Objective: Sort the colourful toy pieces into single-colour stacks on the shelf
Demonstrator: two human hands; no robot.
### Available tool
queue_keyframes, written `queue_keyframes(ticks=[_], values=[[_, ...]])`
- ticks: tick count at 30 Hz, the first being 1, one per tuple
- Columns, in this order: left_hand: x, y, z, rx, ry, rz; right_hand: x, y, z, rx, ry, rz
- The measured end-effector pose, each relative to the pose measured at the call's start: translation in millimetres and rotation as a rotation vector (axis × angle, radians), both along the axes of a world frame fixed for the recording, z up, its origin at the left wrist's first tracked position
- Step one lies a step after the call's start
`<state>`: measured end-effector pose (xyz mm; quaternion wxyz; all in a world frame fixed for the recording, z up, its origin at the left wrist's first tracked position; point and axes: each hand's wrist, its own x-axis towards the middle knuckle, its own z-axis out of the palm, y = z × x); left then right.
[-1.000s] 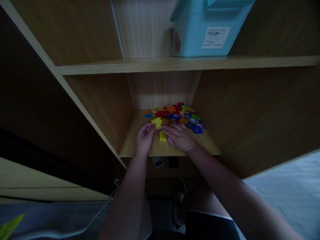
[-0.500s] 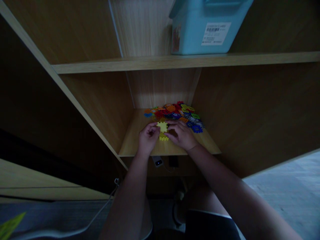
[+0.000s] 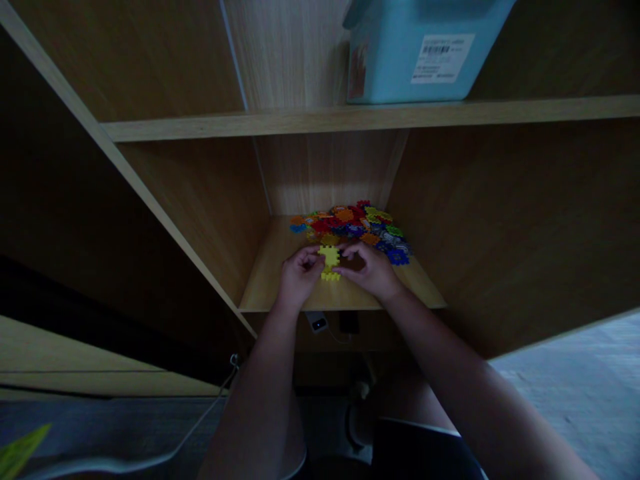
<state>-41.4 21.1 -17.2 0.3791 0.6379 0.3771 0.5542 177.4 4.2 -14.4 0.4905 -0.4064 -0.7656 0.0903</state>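
Observation:
Yellow plastic toy building pieces with notched edges [image 3: 330,256] are held up over the front of the lower shelf. An upper square part and a toothed lower part show; how they join is too small to tell. My left hand [image 3: 298,279] pinches the left edge between thumb and fingers. My right hand [image 3: 376,272] is curved around the right edge, its thumb at the lower corner and its fingertips at the upper one. Just behind both hands lies a heap of gear-shaped toy pieces [image 3: 345,217] in red, orange, blue, yellow and green.
A light blue plastic bin [image 3: 415,60] with a white label stands on the upper shelf board [image 3: 280,121]. Wooden side panels flank the lower shelf [image 3: 260,287]. Below it are a small device with a lit display [image 3: 319,323] and a white cable [image 3: 200,423] at lower left.
The view has shifted slightly. My right hand's fingers have spread wider around the right edge of the yellow pieces. My left hand keeps its pinch.

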Motion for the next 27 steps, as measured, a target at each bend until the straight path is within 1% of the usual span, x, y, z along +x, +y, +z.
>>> queue_keyframes(ticks=[3,5,6,7,10,12,14,19,27], values=[[-4.8,-2.3,5.5,0.048,0.027,0.045,3.3,4.1,-5.2,-0.056,0.069,-0.005],[-12.3,-2.8,8.3,0.079,0.083,0.074,5.9,6.4,-7.2,-0.079,0.095,-0.004],[-17.0,-2.5,8.9,0.083,0.120,0.066,7.2,7.2,-7.7,-0.091,0.093,0.003],[-21.8,-1.9,8.9,0.079,0.153,0.041,8.3,7.7,-7.9,-0.106,0.081,0.013],[-33.2,0.7,5.9,0.038,0.227,-0.091,10.7,8.5,-8.3,-0.147,0.029,0.040],[-36.2,2.0,3.4,0.030,0.259,-0.168,11.8,8.7,-8.9,-0.158,0.010,0.045],[-35.9,2.7,1.9,0.033,0.275,-0.214,12.8,8.8,-9.5,-0.160,0.005,0.052],[-32.1,4.3,0.5,0.014,0.270,-0.268,13.3,8.1,-9.5,-0.166,-0.005,0.074],[-31.7,7.0,-2.8,0.011,0.270,-0.284,12.3,6.5,-7.1,-0.186,-0.016,0.095]])
